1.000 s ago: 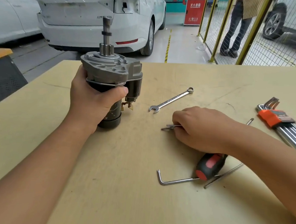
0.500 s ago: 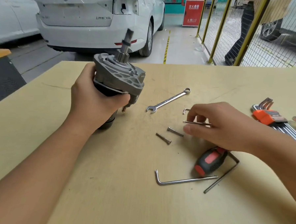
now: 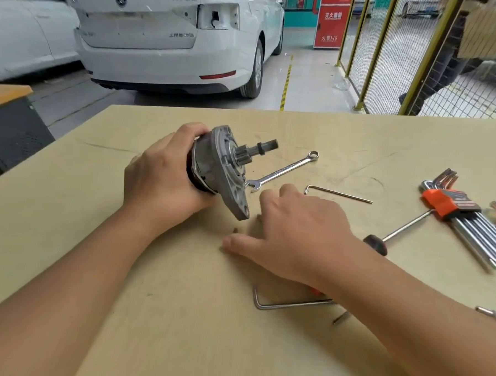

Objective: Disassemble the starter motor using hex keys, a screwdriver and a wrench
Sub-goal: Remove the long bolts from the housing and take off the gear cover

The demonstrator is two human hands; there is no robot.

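Large hex key (image 3: pixel 289 304) nearest, part-hidden under right forearm. Right hand (image 3: pixel 296 233) low over table (image 3: pixel 94 237), fingers spread, released. Left hand (image 3: pixel 164 180) fingers clenched round starter motor (image 3: pixel 221 172), tipped, shaft pointing right. Wrench (image 3: pixel 282 171) just beyond.

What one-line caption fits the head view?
Left hand grips the starter motor tipped sideways while right hand reaches beneath it, wrench beside them.
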